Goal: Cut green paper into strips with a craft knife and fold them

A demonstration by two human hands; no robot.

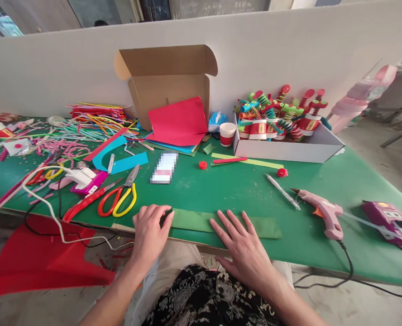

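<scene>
A green paper strip (194, 221) lies flat along the front edge of the table. Its left end is pinched between the thumb and fingers of my left hand (150, 233). My right hand (243, 246) rests with its fingers spread on the strip, right of its middle, and holds nothing. Beyond the strip are a phone (164, 167) with a blurred screen and a small red paper coil (203, 165). Left of my left hand lie scissors (122, 194) with one red and one yellow handle.
A pink glue gun (323, 210) and a white pen-like stick (282, 191) lie right. Behind stand a box of paper-cup figures (285, 149), a paper cup (227, 134) and an open cardboard box (170, 59). Cables (51, 206) and a purple power strip (90, 183) lie left.
</scene>
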